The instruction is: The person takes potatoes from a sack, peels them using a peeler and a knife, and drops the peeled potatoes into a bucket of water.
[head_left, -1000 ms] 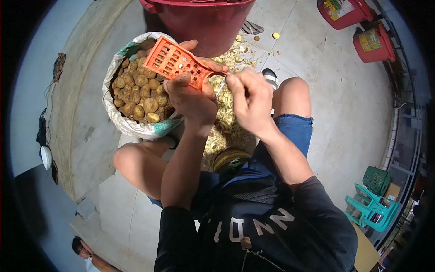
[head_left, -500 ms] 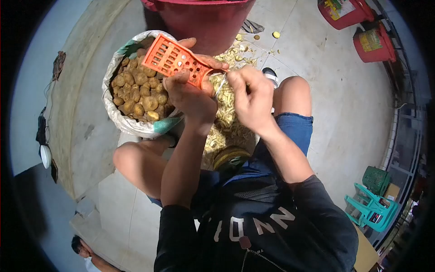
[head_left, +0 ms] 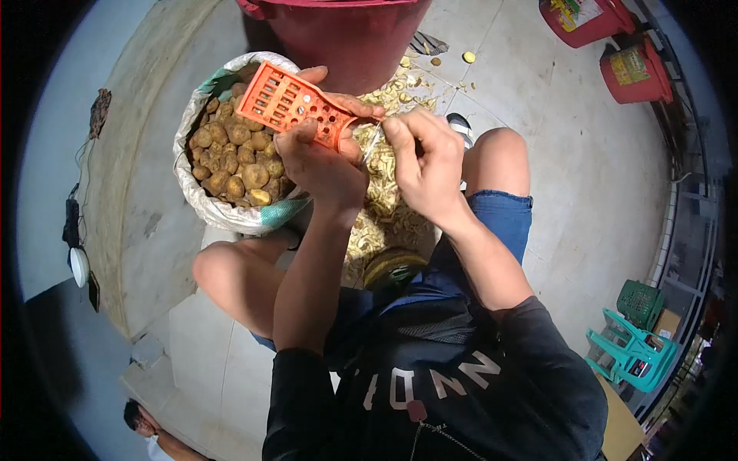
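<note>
My left hand (head_left: 323, 165) is closed round an orange plastic grater (head_left: 286, 104) with rows of slots at one end and round holes nearer the palm. My right hand (head_left: 425, 157) is closed in a pinch at the grater's right end, close to my left fingertips. A thin, pale strip shows below that pinch, but what it is I cannot make out. Just left of the grater stands a woven sack (head_left: 192, 180) with its rim rolled down, full of unpeeled potatoes (head_left: 234, 150). Beneath my hands lies a heap of potato peelings (head_left: 388, 227).
A large red tub (head_left: 346, 42) stands beyond my hands. Peelings and a few potato pieces lie on the tiles beside it. Two smaller red buckets (head_left: 635, 73) are at the upper right, a turquoise plastic stool (head_left: 638, 349) at the lower right. Another person (head_left: 146, 422) is at the lower left.
The grater's slotted end has dipped slightly and shifted a little left. Both hands keep nearly the same place and the same hold.
</note>
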`<state>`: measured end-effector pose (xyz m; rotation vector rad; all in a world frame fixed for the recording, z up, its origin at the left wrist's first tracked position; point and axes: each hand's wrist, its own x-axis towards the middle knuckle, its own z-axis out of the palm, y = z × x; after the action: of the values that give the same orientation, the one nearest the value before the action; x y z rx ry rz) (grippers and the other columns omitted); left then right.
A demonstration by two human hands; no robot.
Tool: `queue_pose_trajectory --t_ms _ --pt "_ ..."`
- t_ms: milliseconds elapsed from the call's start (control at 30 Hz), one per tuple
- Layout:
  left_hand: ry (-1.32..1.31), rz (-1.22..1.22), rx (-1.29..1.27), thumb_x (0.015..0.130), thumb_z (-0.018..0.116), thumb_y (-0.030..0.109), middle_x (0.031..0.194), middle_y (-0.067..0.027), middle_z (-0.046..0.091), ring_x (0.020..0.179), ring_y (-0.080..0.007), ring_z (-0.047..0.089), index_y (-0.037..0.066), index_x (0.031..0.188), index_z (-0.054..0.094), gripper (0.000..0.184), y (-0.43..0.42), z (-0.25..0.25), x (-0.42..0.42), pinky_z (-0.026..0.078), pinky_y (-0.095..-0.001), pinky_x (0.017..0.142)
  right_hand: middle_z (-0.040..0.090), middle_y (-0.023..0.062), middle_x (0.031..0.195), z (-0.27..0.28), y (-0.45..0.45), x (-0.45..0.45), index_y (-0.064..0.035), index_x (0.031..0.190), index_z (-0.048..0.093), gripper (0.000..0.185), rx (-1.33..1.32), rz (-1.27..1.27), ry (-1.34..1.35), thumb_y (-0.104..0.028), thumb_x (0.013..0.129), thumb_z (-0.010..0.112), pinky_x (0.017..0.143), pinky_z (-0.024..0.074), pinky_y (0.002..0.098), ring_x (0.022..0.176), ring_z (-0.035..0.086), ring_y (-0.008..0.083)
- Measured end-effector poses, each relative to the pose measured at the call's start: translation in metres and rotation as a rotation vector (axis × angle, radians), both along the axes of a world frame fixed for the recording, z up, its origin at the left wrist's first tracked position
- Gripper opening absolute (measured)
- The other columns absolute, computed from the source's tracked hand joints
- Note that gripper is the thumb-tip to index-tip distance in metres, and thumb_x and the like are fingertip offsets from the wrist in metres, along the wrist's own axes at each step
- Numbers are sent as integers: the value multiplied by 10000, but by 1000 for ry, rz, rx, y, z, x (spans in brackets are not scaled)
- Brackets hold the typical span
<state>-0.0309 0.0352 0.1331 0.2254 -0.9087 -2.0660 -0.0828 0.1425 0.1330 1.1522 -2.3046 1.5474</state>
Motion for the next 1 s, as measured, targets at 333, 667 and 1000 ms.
queue_pose_trajectory --t_ms 333,667,1000 --pt "-40 -29 0 793 409 354 732 -186 612 689 -283 624 -55 1201 435 578 -2 1 3 537 -417 722 543 109 650 -1 2 16 -41 762 627 143 -5 130 26 -117 881 604 619 346 359 615 531 292" --pt "1 -15 20 798 418 353 740 -181 606 697 -292 619 -39 1223 403 579 -4 2 2 534 -431 717 557 92 660 2 -3 0 -66 731 627 112 6 -6 -70 -87 837 597 598 347 361 616 544 281" --pt "129 -39 116 837 464 253 772 -184 581 749 -273 618 -28 1250 383 506 1 6 -5 546 -406 705 519 119 615 6 4 -1 15 750 589 255 -49 17 -160 -171 924 589 569 385 358 555 504 272"
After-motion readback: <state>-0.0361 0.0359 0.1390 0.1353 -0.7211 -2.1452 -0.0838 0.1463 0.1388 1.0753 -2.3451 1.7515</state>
